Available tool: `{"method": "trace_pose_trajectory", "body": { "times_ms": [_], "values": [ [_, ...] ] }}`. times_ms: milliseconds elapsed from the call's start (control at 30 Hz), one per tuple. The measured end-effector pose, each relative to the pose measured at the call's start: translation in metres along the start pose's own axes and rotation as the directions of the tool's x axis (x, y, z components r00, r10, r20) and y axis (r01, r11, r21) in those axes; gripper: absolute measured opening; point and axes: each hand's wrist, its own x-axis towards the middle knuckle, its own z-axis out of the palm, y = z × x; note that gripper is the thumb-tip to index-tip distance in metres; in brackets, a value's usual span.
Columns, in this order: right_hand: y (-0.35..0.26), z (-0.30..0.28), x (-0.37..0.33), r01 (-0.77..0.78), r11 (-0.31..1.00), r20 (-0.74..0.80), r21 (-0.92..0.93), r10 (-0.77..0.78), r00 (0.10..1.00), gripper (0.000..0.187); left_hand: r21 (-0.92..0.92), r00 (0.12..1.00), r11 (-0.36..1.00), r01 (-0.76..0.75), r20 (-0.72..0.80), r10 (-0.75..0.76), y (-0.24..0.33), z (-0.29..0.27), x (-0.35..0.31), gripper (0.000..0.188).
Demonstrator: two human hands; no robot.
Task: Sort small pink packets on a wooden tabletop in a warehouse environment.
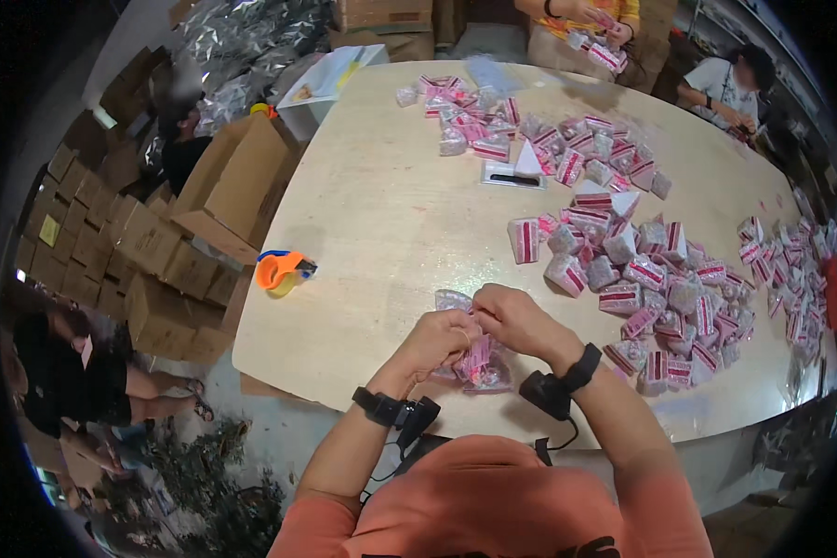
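At the near edge of the table, both my hands close on a small clear plastic bag [496, 376] with pink contents. My left hand [437, 342] pinches it from the left, fingers bent. Right beside it, the curled fingers of my right hand [521, 321] meet it near the bag's top. Part of the crinkled plastic sticks out beyond my fingers; the exact grip is hidden under them. To the right of my hands lies a large heap of small filled bags [665, 298] with pink and white labels.
An orange and blue tape dispenser [284, 272] sits on the table [372, 223] at the left. Farther off are more bags [474, 121] and a flat black-and-white pack [514, 176]. An open cardboard box [237, 181] stands beside the table. Other people work around it.
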Motion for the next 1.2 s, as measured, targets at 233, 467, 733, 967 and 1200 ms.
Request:
{"method": "trace_pose_trajectory", "body": {
  "times_ms": [233,467,733,967,1200],
  "values": [
    [-0.018,0.034,-0.034,-0.172,0.909,-0.341,0.379,0.310,0.887,0.012,-0.226,0.925,0.961,-0.157,-0.375,0.063,-0.009,0.022,0.000,0.004],
    [-0.035,0.056,-0.031,-0.172,0.901,-0.380,0.397,0.332,0.864,0.010,-0.052,0.879,0.956,-0.288,-0.410,0.242,-0.020,0.027,-0.004,0.007],
    [-0.028,0.059,-0.032,-0.195,0.768,-0.298,0.610,0.451,0.842,0.007,-0.086,0.888,0.962,-0.260,-0.412,0.203,-0.022,0.027,-0.009,0.005],
    [-0.023,0.064,-0.035,-0.091,0.580,-0.290,0.809,0.530,0.797,0.004,-0.147,0.886,0.958,-0.246,-0.435,0.160,-0.024,0.027,-0.012,0.005],
    [-0.030,0.038,-0.036,-0.296,0.427,0.049,0.855,0.501,0.864,0.007,-0.146,0.866,0.960,-0.237,-0.479,0.142,-0.021,0.022,-0.014,0.008]
  ]
}}
